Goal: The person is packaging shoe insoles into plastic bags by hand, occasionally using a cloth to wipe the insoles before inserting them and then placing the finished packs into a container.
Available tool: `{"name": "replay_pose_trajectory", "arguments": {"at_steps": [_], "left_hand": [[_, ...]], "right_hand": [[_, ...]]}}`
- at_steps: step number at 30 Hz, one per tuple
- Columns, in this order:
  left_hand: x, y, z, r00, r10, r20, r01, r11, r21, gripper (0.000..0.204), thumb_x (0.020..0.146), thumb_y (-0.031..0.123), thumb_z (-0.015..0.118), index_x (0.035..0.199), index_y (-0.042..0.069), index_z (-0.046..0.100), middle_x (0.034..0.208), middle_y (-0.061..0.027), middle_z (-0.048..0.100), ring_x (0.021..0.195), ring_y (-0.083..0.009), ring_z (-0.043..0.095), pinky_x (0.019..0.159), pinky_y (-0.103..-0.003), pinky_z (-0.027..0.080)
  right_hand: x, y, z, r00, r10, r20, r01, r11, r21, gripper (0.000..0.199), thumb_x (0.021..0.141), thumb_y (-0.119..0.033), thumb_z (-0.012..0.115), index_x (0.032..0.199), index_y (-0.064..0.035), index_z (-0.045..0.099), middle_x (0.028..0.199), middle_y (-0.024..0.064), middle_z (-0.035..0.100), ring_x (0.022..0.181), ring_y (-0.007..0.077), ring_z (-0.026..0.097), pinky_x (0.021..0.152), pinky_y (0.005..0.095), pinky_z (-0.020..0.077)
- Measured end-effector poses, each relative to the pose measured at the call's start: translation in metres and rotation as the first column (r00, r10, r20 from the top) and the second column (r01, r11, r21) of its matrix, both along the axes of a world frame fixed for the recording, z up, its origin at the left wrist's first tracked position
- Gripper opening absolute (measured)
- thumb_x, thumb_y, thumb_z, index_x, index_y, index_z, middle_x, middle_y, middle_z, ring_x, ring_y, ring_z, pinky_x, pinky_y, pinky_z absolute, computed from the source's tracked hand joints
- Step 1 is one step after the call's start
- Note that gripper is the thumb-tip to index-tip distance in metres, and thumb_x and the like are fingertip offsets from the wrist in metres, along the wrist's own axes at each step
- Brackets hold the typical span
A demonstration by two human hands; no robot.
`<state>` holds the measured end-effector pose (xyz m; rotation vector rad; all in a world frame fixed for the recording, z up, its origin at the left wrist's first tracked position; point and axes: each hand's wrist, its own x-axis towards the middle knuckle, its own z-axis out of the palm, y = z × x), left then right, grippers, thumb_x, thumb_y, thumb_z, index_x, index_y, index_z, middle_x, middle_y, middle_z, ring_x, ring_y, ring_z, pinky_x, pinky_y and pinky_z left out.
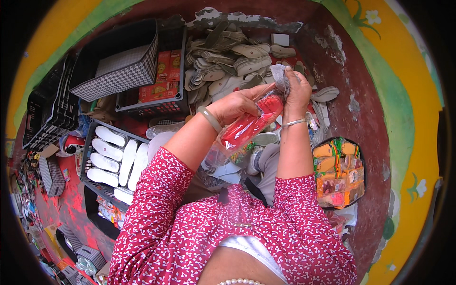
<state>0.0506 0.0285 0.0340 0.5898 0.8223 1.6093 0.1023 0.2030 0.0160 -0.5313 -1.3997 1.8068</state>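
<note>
Above my lap, my left hand [237, 107] pinches the upper part of a clear plastic bag [236, 137]. A flat red piece [270, 107], shaped like an insole, shows inside it, and the bag's lower end hangs loose toward my knees. My right hand [296, 95] is closed at the bag's upper end, its thumb pressed on a bunched grey cloth-like piece [279, 76]. How the grey piece meets the bag is hidden by my fingers. Beyond both hands lies a heap of grey and pale insoles [249, 65].
At left, a dark basket [88, 159] holds several white insoles [108, 150]. Behind it, a checked bin [118, 71] rests beside a black crate [183, 90] with red boxes [161, 90]. Right of my arm, a black tray [365, 178] carries orange packets [335, 183] near the dark red wall [351, 71].
</note>
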Motion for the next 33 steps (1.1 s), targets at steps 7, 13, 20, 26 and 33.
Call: {"name": "replay_pose_trajectory", "arguments": {"at_steps": [7, 13, 20, 26, 33], "left_hand": [[-0.001, 0.0, -0.002, 1.0, -0.004, -0.004, 0.004, 0.996, 0.085, 0.083, 0.063, -0.017, 0.038, 0.142, 0.003, 0.023, 0.14, -0.0134, 0.036, 0.12, -0.0206, 0.048, 0.096, -0.03, 0.04], [-0.014, -0.019, 0.015, 0.986, 0.129, 0.105, -0.149, 0.966, 0.213, 0.087, 0.059, -0.014, 0.045, 0.141, 0.002, 0.023, 0.133, -0.0177, 0.043, 0.118, -0.0244, 0.049, 0.099, -0.034, 0.04], [-0.023, -0.019, 0.013, 0.946, 0.294, 0.135, -0.321, 0.904, 0.282, 0.085, 0.061, -0.009, 0.05, 0.141, 0.002, 0.023, 0.129, -0.0173, 0.046, 0.113, -0.0268, 0.052, 0.097, -0.036, 0.042], [-0.019, -0.01, 0.006, 0.973, 0.227, 0.053, -0.233, 0.954, 0.188, 0.085, 0.06, -0.01, 0.049, 0.14, 0.002, 0.025, 0.133, -0.0156, 0.043, 0.116, -0.0246, 0.051, 0.099, -0.034, 0.04], [-0.001, -0.002, 0.014, 0.983, 0.184, -0.016, -0.181, 0.978, 0.101, 0.081, 0.063, -0.014, 0.045, 0.141, 0.002, 0.028, 0.136, -0.0103, 0.041, 0.122, -0.0177, 0.044, 0.101, -0.029, 0.035]], "right_hand": [[-0.006, 0.015, -0.011, 0.996, -0.084, -0.042, 0.079, 0.992, -0.099, 0.024, 0.078, -0.023, 0.072, 0.082, -0.0005, 0.064, 0.074, 0.003, 0.061, 0.062, 0.0103, 0.054, 0.057, 0.0252, 0.044], [0.027, 0.104, -0.037, 0.914, 0.205, -0.351, -0.359, 0.811, -0.462, 0.034, 0.082, -0.036, 0.061, 0.102, -0.0078, 0.06, 0.082, 0.0049, 0.06, 0.066, 0.0177, 0.054, 0.062, 0.0326, 0.0477], [0.017, 0.022, 0.01, 0.621, 0.354, -0.699, -0.753, 0.519, -0.405, 0.043, 0.092, -0.029, 0.044, 0.124, 0.0003, 0.044, 0.122, 0.019, 0.051, 0.115, 0.0351, 0.048, 0.101, 0.0463, 0.0376], [-0.003, -0.021, 0.001, 0.688, 0.339, -0.641, -0.669, 0.637, -0.382, 0.045, 0.091, -0.022, 0.052, 0.131, -0.0054, 0.039, 0.118, 0.0139, 0.054, 0.115, 0.0313, 0.05, 0.096, 0.0401, 0.0423], [0.003, -0.01, -0.009, 0.85, 0.261, -0.457, -0.439, 0.831, -0.342, 0.031, 0.078, 0.0, 0.065, 0.108, -0.0028, 0.058, 0.098, 0.0077, 0.064, 0.089, 0.0195, 0.063, 0.079, 0.0313, 0.0522]]}}
